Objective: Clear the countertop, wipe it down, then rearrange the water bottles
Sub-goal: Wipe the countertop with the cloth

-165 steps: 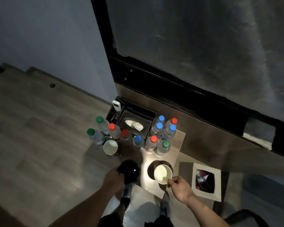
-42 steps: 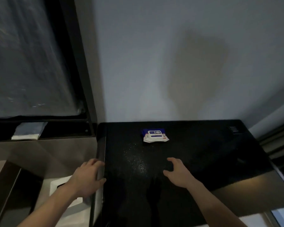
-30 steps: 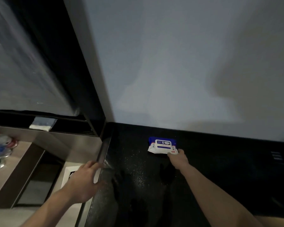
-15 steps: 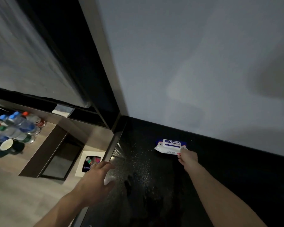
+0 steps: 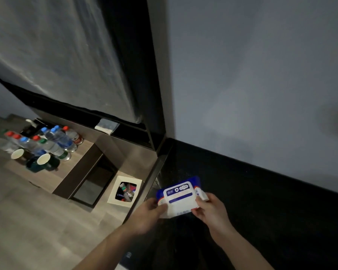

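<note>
A blue and white pack of wet wipes (image 5: 179,195) is held between both hands above the left edge of the black countertop (image 5: 261,211). My left hand (image 5: 147,216) grips its left end, and my right hand (image 5: 210,210) grips its right end, near the flap. The countertop's top is dark and speckled with fine specks near its left edge. Several water bottles (image 5: 53,140) with blue, red and green caps stand on the floor at the far left, beside two cups (image 5: 44,159).
A white square bin (image 5: 125,190) holding rubbish stands on the wooden floor just left of the countertop. A low dark step (image 5: 82,172) lies between the bin and the bottles. A folded cloth (image 5: 105,125) rests on the window ledge. A grey wall backs the countertop.
My right hand has lifted the wipes pack from the back of the countertop and brought it toward me. My left hand left the counter edge and took hold of the pack's other end.
</note>
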Available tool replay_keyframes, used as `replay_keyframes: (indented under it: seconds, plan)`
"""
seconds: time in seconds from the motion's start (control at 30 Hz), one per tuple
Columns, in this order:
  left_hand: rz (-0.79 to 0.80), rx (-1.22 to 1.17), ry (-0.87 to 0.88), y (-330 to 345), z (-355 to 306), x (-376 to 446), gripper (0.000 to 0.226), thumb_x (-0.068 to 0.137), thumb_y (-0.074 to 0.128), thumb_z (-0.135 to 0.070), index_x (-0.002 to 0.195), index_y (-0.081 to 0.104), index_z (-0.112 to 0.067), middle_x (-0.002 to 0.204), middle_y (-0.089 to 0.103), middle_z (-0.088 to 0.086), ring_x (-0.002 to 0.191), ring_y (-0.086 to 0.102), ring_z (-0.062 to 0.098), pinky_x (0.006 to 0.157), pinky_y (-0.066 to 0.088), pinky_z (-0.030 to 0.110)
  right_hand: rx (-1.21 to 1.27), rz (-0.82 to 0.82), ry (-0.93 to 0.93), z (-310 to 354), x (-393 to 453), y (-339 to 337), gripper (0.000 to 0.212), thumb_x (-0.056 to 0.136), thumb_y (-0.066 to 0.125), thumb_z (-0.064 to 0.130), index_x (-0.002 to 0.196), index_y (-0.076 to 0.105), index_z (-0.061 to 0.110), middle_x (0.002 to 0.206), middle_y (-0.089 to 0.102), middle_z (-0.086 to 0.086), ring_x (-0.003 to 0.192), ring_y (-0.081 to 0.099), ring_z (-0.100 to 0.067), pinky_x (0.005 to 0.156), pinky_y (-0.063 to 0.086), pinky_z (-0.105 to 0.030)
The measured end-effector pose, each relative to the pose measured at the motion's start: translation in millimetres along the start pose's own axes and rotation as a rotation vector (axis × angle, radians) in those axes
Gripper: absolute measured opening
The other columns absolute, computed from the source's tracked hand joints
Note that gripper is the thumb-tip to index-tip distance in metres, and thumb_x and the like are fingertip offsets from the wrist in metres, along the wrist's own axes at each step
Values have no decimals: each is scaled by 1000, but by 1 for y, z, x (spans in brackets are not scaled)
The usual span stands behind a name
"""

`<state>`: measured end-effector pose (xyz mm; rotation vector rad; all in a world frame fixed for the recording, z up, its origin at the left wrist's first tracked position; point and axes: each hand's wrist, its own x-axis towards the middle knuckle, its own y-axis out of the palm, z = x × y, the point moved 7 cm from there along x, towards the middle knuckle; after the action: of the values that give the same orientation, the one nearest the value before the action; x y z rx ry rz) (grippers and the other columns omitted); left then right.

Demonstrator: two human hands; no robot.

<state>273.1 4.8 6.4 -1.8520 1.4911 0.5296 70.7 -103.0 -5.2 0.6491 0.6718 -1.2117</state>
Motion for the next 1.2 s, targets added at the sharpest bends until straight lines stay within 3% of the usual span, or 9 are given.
replay_keyframes:
  seconds: [0.1, 0.3, 0.4, 0.47, 0.53, 0.6, 0.7, 0.8, 1.2]
  plan:
    - [-62, -136, -18, -25, 18, -22, 28, 99, 64, -26, 124, 52, -23, 113, 70, 2, 91, 73, 15, 59, 53, 17, -167, 44, -90, -15, -23, 33, 24, 98, 66, 14, 117, 62, 28, 115, 70, -1, 100, 74, -17, 84, 63, -36]
    - [-213, -98, 76, -118, 74, -63, 29, 98, 67, -26, 125, 57, -29, 106, 75, -6, 91, 74, 10, 64, 56, 22, -514, 121, -189, -51, -54, 118, 28, 94, 73, 26, 116, 61, 38, 113, 69, 13, 92, 74, -7, 82, 62, -29]
    - [-284, -20, 137, -175, 114, -84, 31, 97, 68, -27, 127, 60, -30, 107, 74, -7, 95, 71, 10, 74, 61, 32, -545, 153, -186, -75, -63, 176, 27, 92, 76, 35, 114, 63, 38, 114, 68, 14, 93, 74, -8, 80, 62, -28]
    - [-305, -12, 162, -209, 137, -101, 31, 97, 68, -27, 126, 58, -33, 113, 71, -9, 101, 68, 11, 78, 61, 30, -530, 167, -159, -94, -68, 217, 26, 91, 76, 40, 114, 64, 34, 111, 72, 11, 91, 75, -8, 77, 61, -27]
    - [-339, -24, 168, -243, 162, -118, 27, 97, 67, -20, 113, 58, -40, 106, 72, -6, 92, 69, 11, 74, 59, 25, -503, 190, -137, -113, -73, 259, 23, 94, 72, 43, 113, 66, 30, 103, 77, 10, 89, 76, -7, 77, 61, -29]
    - [-378, -23, 165, -275, 190, -131, 28, 97, 67, -14, 104, 60, -39, 95, 74, 0, 79, 69, 11, 71, 57, 30, -485, 209, -141, -130, -79, 298, 21, 99, 66, 42, 112, 67, 26, 99, 79, 9, 88, 77, -8, 78, 60, -31]
    - [-400, -27, 143, -320, 235, -143, 25, 95, 70, -20, 110, 63, -38, 95, 75, -1, 72, 68, 8, 72, 58, 41, -500, 237, -174, -154, -86, 351, 21, 101, 64, 38, 114, 67, 22, 98, 80, 7, 88, 77, -10, 75, 58, -30]
    - [-423, -78, 99, -358, 267, -154, 28, 95, 71, -25, 113, 57, -41, 100, 74, -7, 84, 71, 11, 69, 56, 30, -526, 251, -198, -168, -94, 392, 16, 101, 65, 31, 111, 67, 19, 97, 80, 5, 86, 78, -12, 71, 59, -30]
    - [-478, -332, -7, -466, 326, -112, 29, 91, 69, -6, 110, 65, -28, 93, 74, 8, 71, 67, 19, 60, 52, 32, -681, 272, -178, -178, -34, 521, 5, 100, 65, 17, 104, 66, 19, 99, 77, -2, 85, 78, -17, 73, 62, -30]
